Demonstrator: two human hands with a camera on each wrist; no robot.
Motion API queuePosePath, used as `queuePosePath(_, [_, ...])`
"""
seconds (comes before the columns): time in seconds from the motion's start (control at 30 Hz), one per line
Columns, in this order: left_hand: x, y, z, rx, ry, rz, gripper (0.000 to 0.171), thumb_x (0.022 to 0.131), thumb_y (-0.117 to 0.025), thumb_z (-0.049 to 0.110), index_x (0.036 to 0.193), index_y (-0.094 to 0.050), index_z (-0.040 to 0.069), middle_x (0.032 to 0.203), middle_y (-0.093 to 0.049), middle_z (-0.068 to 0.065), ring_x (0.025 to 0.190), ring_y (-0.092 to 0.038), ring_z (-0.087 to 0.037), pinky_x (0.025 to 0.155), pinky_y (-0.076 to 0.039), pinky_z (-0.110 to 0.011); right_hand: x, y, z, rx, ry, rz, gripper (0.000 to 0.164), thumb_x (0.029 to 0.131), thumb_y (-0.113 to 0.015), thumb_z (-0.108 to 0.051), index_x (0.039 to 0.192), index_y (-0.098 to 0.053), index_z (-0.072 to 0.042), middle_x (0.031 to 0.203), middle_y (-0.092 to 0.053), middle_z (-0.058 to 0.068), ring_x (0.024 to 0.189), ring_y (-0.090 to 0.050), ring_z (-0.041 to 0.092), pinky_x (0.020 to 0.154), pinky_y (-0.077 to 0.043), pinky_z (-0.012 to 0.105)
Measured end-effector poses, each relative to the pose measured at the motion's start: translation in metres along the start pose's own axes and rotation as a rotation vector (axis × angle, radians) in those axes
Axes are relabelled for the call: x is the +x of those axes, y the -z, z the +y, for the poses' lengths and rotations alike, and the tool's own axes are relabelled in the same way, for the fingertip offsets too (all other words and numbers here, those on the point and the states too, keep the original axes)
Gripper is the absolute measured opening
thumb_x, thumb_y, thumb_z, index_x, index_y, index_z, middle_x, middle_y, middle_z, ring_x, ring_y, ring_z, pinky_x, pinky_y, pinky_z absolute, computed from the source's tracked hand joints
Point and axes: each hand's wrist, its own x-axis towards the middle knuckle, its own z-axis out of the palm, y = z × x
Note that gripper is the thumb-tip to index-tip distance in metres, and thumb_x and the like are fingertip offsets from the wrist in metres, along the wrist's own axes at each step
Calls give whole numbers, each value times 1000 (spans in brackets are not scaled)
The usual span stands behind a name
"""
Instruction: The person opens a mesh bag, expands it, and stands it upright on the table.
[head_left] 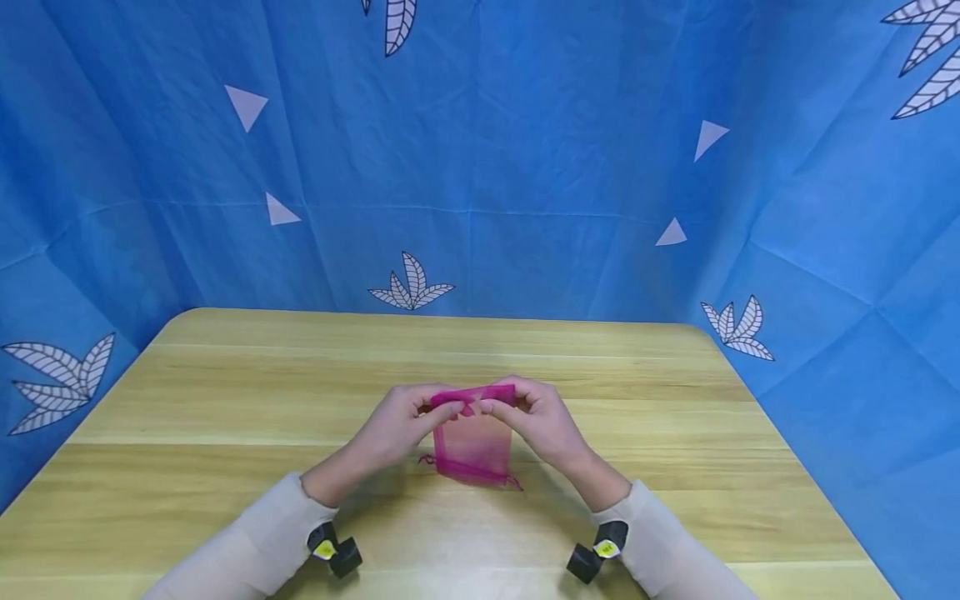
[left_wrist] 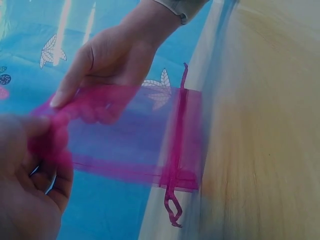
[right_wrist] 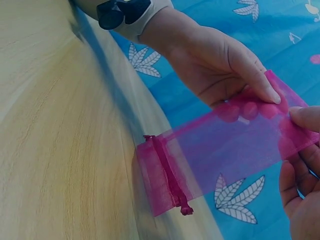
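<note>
A sheer magenta drawstring pouch hangs between both hands over the table, its drawstring end pointing down toward the person. My left hand pinches the pouch's upper edge at its left side, thumb in front and fingers behind. At the right side of that same edge, my right hand pinches it likewise, the two thumbs close together. Through the thin mesh the fingers of the right hand show in the left wrist view. The darker drawstring crosses the pouch near its lower end, with small loops sticking out at the sides.
A light wooden table with rounded far corners lies under the hands. Behind it and along both sides hangs a blue cloth printed with white leaves and triangles. Each cream sleeve carries a small black wrist camera.
</note>
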Motion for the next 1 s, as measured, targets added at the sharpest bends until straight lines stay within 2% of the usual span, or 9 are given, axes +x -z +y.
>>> queuePosePath(0.33, [0, -2, -1, 20, -54, 56, 17, 94, -67, 24, 104, -76, 14, 83, -69, 9, 68, -53, -13, 56, -44, -24, 0, -2, -1, -20, -26, -6, 9, 91, -68, -6, 99, -73, -3, 95, -70, 5, 81, -60, 16, 69, -49, 25])
queuePosePath(0.53, [0, -4, 0, 26, -64, 87, 14, 92, -69, 26, 102, -76, 18, 80, -67, 12, 69, -54, -14, 56, -44, -24, -4, -2, -28, -44, 6, -13, 9, 92, -66, -4, 98, -71, 1, 92, -70, 8, 81, -60, 16, 70, -49, 26])
queuePosePath(0.77, [0, -6, 1, 3, -95, 118, 9, 91, -71, 21, 98, -76, 18, 80, -66, 12, 71, -56, -14, 59, -46, -25, 0, -1, 0, -43, 0, 8, 9, 93, -66, -7, 99, -72, -4, 93, -71, 6, 82, -62, 16, 71, -50, 28])
queuePosePath(1.0, [1, -6, 2, 18, -87, 177, 9, 90, -72, 20, 97, -74, 15, 79, -66, 8, 69, -54, -14, 54, -44, -24, 1, 3, -1, -26, 14, 45, 11, 92, -69, -13, 102, -68, -8, 88, -70, 4, 81, -64, 20, 72, -51, 29])
